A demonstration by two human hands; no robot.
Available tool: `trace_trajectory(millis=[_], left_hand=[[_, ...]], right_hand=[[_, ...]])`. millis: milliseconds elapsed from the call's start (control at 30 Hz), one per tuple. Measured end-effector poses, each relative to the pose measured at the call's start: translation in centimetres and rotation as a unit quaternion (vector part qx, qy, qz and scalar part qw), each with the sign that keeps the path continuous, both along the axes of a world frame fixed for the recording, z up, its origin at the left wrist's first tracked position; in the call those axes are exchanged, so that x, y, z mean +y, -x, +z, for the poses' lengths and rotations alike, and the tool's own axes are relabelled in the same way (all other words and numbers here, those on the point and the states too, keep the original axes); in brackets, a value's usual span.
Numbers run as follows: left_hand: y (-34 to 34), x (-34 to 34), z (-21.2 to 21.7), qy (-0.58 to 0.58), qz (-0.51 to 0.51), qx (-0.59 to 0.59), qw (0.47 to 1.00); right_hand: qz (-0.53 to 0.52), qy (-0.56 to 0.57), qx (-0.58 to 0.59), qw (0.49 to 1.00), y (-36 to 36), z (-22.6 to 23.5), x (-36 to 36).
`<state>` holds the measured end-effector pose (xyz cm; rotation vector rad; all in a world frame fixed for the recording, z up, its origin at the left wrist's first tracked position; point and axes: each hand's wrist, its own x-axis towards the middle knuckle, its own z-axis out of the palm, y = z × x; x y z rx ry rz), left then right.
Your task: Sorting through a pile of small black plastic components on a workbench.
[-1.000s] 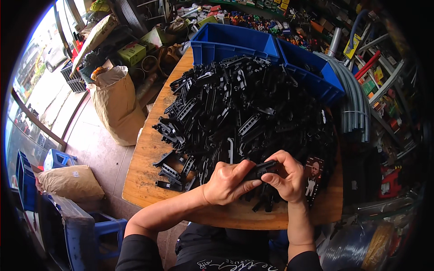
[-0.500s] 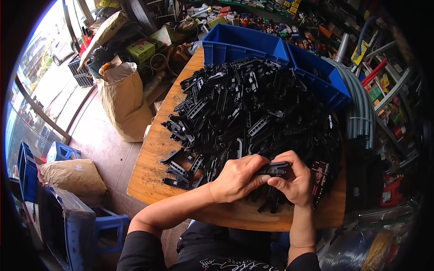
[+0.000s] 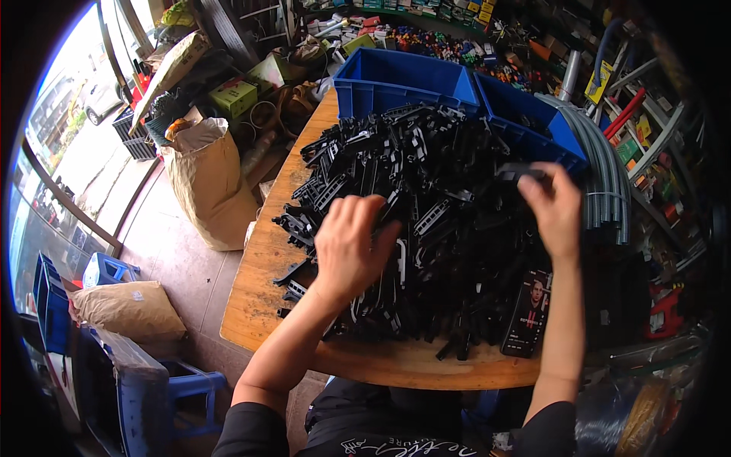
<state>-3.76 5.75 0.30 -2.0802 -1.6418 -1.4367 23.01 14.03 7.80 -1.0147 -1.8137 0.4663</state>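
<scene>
In the right hand (image 3: 557,207), 1 black plastic part (image 3: 518,173) is pinched between thumb and fingers, the grip closed and slightly blurred; the part is held over the far right of the heap of black parts (image 3: 449,228), near the right blue bin (image 3: 524,135). The left hand (image 3: 350,247) is held over the heap's near left side, its thumb spread well away from loosely bent fingers; nothing is seen in it, but the palm is hidden, and whether the heap is touched cannot be told. For clean handling, the pinched part is best kept level and gripped by its body, so that thin ends are not bent, and it should be carried clear of the bin's rim. From the heap, 1 part at a time is best lifted by a free end, since tangled neighbours could be dragged along. The phone (image 3: 525,324) at the table's (image 3: 255,305) near right is best left unbumped by the forearm.
</scene>
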Motion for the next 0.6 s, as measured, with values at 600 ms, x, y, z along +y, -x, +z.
trace_trajectory(millis=[600], left_hand=[[-0.3, 0.3, -0.6, 0.095, -0.164, -0.061, 0.98]], right_hand=[[0.007, -0.139, -0.254, 0.957, 2.9, -9.0, -5.8]])
